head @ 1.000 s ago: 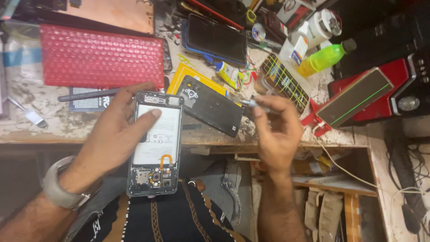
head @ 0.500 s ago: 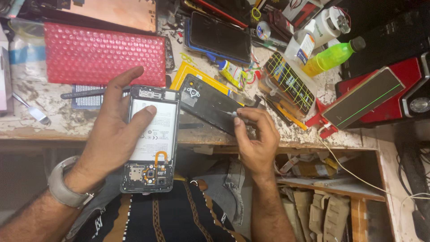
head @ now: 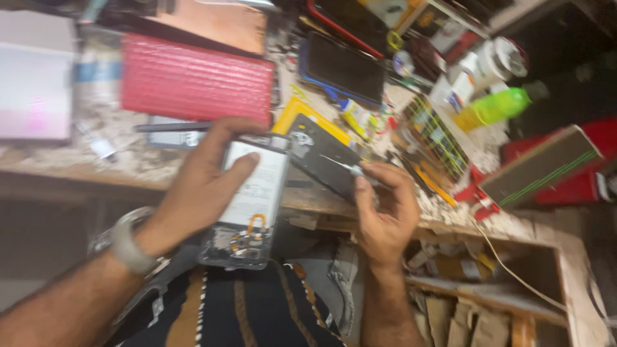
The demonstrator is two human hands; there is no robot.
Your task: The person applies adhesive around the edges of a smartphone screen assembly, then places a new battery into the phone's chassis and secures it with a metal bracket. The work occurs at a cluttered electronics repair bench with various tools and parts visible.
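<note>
My left hand grips an opened smartphone with its back removed, showing a white battery and an orange flex cable; my thumb rests on the battery. The phone hangs over the workbench's front edge, above my lap. My right hand pinches a thin metal tool, its tip resting on a black phone back cover that lies on the bench just right of the phone. The frame is blurred.
A red ribbed case lies behind my left hand. A dark phone in a blue case, a yellow tool, a green bottle, a small green-lined grid tray and a red box crowd the bench. An open shelf sits below right.
My right hand came down from the bench's right side to the black back cover, with the tool tip now on it. The left hand keeps its hold on the phone. The view shifted.
</note>
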